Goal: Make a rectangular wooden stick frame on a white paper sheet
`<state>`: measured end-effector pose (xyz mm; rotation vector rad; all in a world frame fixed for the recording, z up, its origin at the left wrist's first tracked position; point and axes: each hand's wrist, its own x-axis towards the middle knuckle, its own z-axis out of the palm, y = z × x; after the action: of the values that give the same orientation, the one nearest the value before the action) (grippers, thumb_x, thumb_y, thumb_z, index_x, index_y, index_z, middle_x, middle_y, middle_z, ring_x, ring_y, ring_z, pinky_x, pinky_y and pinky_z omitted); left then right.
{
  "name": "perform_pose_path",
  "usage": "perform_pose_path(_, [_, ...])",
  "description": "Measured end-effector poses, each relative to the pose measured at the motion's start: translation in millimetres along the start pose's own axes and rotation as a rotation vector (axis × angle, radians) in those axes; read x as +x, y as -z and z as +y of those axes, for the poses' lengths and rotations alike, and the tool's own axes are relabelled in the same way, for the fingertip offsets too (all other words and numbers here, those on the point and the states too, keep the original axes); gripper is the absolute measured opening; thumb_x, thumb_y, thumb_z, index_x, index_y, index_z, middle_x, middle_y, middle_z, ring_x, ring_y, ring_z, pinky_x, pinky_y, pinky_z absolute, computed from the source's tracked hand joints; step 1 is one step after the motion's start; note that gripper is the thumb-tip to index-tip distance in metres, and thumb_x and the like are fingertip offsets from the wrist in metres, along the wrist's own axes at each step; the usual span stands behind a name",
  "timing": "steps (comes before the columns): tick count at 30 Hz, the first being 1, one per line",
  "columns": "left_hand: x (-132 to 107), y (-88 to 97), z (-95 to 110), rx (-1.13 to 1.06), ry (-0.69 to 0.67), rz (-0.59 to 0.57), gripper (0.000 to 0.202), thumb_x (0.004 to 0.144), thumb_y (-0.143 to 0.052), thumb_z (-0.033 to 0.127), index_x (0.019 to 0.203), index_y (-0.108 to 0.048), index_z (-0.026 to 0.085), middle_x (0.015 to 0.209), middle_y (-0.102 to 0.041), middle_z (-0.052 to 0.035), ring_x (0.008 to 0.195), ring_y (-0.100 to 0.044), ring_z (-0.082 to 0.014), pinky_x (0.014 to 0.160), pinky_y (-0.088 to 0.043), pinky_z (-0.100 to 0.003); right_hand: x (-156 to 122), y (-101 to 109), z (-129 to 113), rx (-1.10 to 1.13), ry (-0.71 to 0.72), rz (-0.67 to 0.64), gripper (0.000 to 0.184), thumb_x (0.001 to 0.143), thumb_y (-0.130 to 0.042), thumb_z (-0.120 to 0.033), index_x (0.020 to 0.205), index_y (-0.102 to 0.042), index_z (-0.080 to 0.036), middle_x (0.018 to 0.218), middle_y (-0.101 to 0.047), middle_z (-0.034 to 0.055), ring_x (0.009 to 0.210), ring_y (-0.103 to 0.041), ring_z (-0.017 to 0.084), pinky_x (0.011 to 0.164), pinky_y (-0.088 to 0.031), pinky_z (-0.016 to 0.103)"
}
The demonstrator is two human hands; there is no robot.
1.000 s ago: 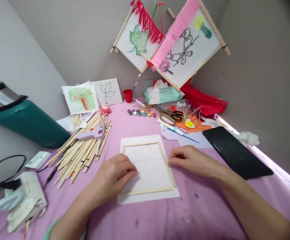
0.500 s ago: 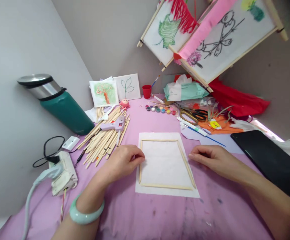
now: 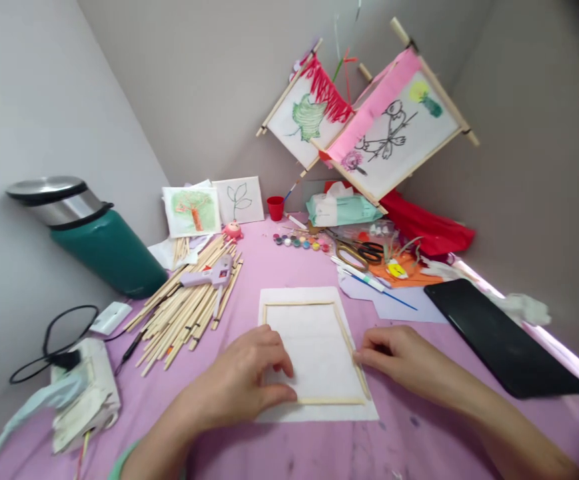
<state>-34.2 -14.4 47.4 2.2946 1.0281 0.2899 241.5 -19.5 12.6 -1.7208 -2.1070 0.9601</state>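
A white sheet of paper lies on the pink-covered table, with thin wooden sticks laid along its sides as a frame. My left hand is open over the paper's left side, covering much of the left stick. Its thumb tip is by the left end of the bottom stick, its other fingers bent and apart from the thumb. At the right edge, my right hand is closed in a pinch, with its fingertips at the right-hand wooden stick. The top stick lies untouched.
To the left, a lilac glue gun rests on a pile of sticks, near a power strip and a green bottle. Scissors, paints and a black phone lie right. Framed drawings hang above.
My view has shifted. My left hand has opened and moved toward the bottom-left corner of the frame. My right hand has come in from beside the paper to the right stick.
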Motion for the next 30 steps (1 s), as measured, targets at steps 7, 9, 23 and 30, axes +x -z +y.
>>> perform_pose_path(7, [2, -7.2, 2, 0.051, 0.007, -0.087, 0.004, 0.079, -0.065, 0.022, 0.078, -0.062, 0.019, 0.084, -0.059, -0.0009, 0.086, -0.051, -0.0168, 0.076, -0.039, -0.03, -7, -3, -4, -0.048, -0.061, 0.018, 0.031, 0.084, -0.05, -0.037, 0.059, -0.051, -0.017, 0.062, -0.058, -0.0004, 0.059, -0.048, 0.012, 0.052, -0.026, 0.025])
perform_pose_path(9, [3, -8.4, 3, 0.068, 0.006, -0.098, 0.007, 0.08, -0.064, 0.024, 0.076, -0.062, 0.02, 0.083, -0.059, -0.0007, 0.086, -0.051, -0.017, 0.078, -0.038, -0.031, -9, -3, -5, -0.085, -0.082, 0.015, 0.032, 0.083, -0.051, -0.037, 0.058, -0.05, -0.017, 0.061, -0.058, -0.0003, 0.057, -0.047, 0.011, 0.051, -0.025, 0.026])
perform_pose_path(23, [3, -12.2, 3, 0.145, 0.002, -0.155, 0.013, 0.084, -0.061, 0.03, 0.077, -0.059, 0.019, 0.083, -0.059, -0.0019, 0.086, -0.05, -0.02, 0.078, -0.035, -0.036, -9, -1, -22, -0.216, -0.106, 0.035, 0.032, 0.081, -0.054, -0.036, 0.055, -0.056, -0.018, 0.058, -0.06, 0.0006, 0.054, -0.047, 0.012, 0.051, -0.023, 0.027])
perform_pose_path(30, [7, -13.4, 2, 0.174, -0.008, -0.189, 0.013, 0.085, -0.058, 0.03, 0.078, -0.058, 0.019, 0.083, -0.059, -0.0022, 0.084, -0.05, -0.0203, 0.077, -0.033, -0.037, -3, -2, -24, -0.279, -0.089, 0.006, 0.035, 0.082, -0.051, -0.037, 0.052, -0.057, -0.018, 0.055, -0.059, 0.0023, 0.05, -0.043, 0.011, 0.05, -0.021, 0.028])
